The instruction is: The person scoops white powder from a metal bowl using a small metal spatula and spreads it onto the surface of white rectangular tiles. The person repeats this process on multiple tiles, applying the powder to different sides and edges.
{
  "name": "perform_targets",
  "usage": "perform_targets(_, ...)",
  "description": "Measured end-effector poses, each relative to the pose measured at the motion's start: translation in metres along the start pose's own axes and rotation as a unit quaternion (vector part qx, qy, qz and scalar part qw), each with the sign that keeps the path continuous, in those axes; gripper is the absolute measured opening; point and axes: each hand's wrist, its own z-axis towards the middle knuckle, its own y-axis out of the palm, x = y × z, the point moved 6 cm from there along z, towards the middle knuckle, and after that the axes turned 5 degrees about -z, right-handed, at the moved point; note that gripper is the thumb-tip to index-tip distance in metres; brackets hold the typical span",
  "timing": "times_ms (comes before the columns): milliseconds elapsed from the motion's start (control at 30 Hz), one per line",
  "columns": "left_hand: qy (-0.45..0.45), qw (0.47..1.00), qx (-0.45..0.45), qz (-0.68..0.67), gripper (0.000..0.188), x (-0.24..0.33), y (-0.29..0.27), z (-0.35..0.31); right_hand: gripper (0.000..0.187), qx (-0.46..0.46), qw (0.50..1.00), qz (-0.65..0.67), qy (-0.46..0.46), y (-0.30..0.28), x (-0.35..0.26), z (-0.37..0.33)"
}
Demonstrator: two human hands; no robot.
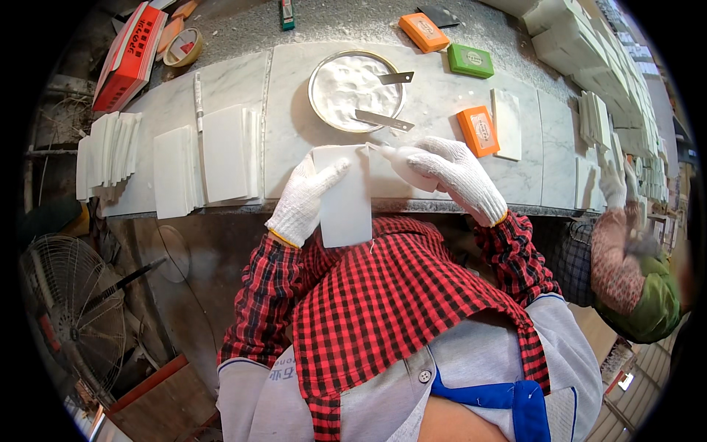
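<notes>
1 smooth, rectangular white slab [345, 200]

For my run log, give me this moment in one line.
left hand: holding white slab | right hand: holding squeeze bottle, nozzle near slab's upper-right corner | nearby: bowl, two blades

Most fingers of the worker's left hand [308, 195] are hidden behind a tile [346, 202], while the right hand [464, 175] covers part of a bottle [412, 169]; whether its nozzle [375, 148] touches the tile is too small to tell. In the bowl [314, 96], how deep the left ends of two blades [384, 120] sit in white filling is unclear. At right, the dark rim crops a co-worker [618, 250], hands blurred. The far edge cuts off a green tool [286, 15]; the near edge cuts off the worker's grey shirt [265, 409].
</notes>
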Motion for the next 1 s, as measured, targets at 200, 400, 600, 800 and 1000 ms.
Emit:
perform_targets(200, 0.000, 1.000, 0.005, 0.000, 0.033, 0.002, 0.002, -0.001, 0.044, -0.005, 1.000, 0.019, -0.014, 0.003, -0.007, -0.003)
perform_targets(400, -0.004, 1.000, 0.001, -0.002, 0.034, 0.002, 0.003, 0.000, 0.046, -0.008, 1.000, -0.008, 0.001, 0.001, -0.008, -0.001)
perform_targets(600, -0.001, 1.000, -0.004, -0.008, 0.033, 0.001, 0.002, 0.001, 0.049, -0.015, 1.000, -0.015, 0.013, -0.004, -0.013, -0.005)
perform_targets(800, 0.007, 1.000, -0.008, 0.005, 0.035, 0.012, 0.002, -0.001, 0.046, -0.001, 0.997, 0.045, -0.067, -0.035, -0.008, -0.013)
perform_targets(1000, -0.001, 0.999, -0.026, -0.021, 0.037, 0.020, -0.006, 0.003, 0.043, 0.137, 0.965, 0.156, -0.162, -0.069, 0.001, 0.012)
